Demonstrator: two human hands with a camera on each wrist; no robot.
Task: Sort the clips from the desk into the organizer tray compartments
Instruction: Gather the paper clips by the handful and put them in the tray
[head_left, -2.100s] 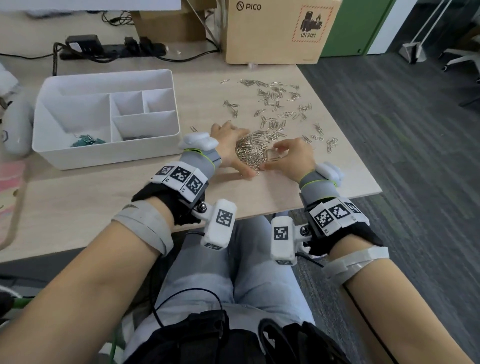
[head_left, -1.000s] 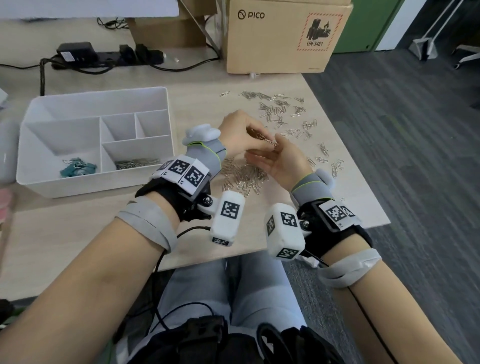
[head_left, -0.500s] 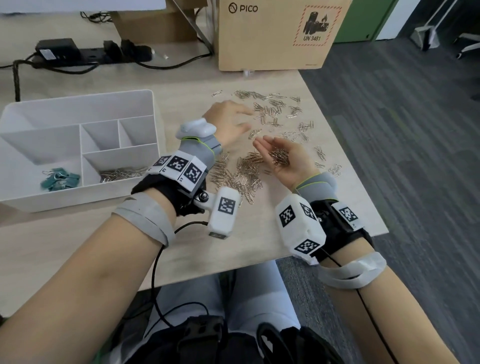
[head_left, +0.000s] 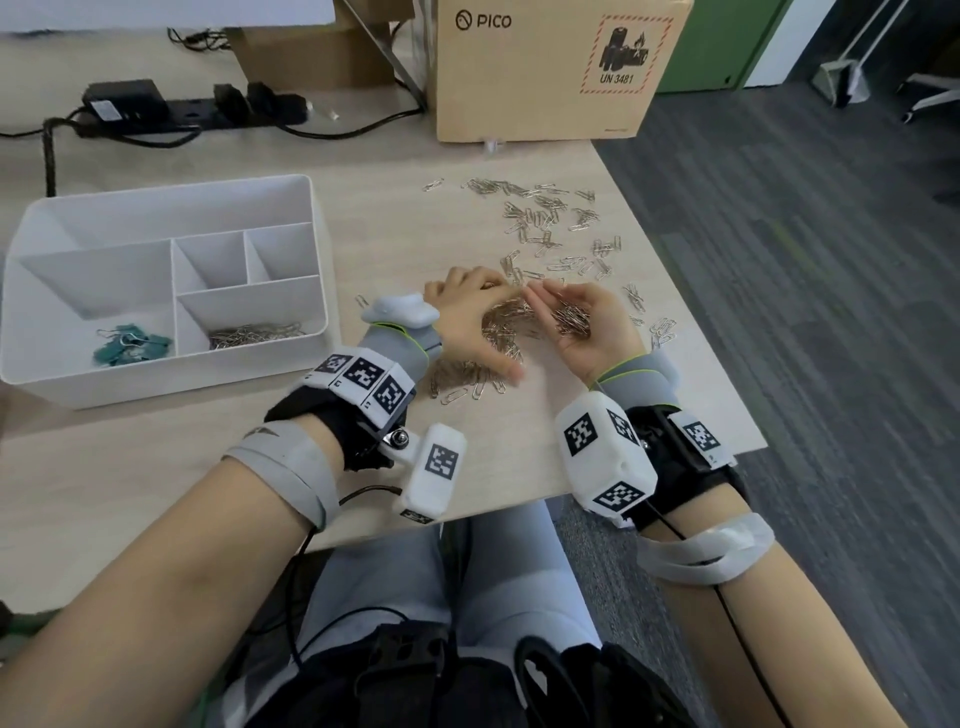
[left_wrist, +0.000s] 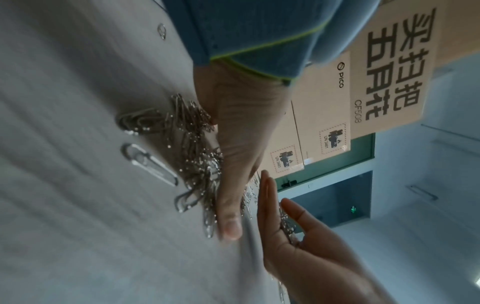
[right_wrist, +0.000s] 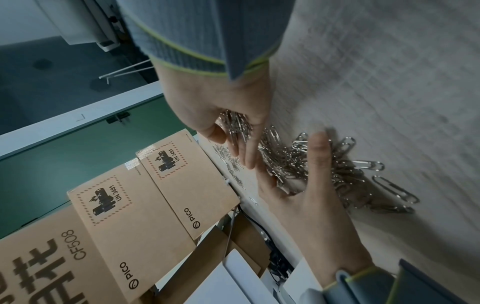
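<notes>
Organizer tray (head_left: 311, 218), white, at the left of the desk (head_left: 156, 441): its near-left compartment holds teal binder clips (head_left: 132, 343), and the compartment just to their right holds a thin layer of silver paper clips (head_left: 254, 332); the two small rear cells show nothing inside. Between tray and hands a bare strip of desk offers an unobstructed path for a carry leftward, though the tray's near wall must be cleared from above. Left hand (head_left: 467, 317): half a second ago it reached out over the scattered clips farther back; it has now dropped palm-down onto the gathered pile (head_left: 467, 374), fingers extended and lightly spread, thumb flat on the wood, raking clips rather than gripping any. Right hand (head_left: 587, 327): palm-up and cupped as before, fingers loosely curved round a cluster of paper clips (head_left: 571, 319), now lowered beside the left hand so that the fingertips of both nearly meet. Judged from this, the left hand is sweeping more clips into the right palm, so a further load for the paper-clip compartment is being built; no transfer to the tray has begun. Scattered clips (head_left: 545, 223) remain behind and to the right of the hands, several lying near the right edge of the desk (head_left: 691, 332), where a careless sweep could push them to the floor. A cardboard box (head_left: 545, 67) closes off the rear.
</notes>
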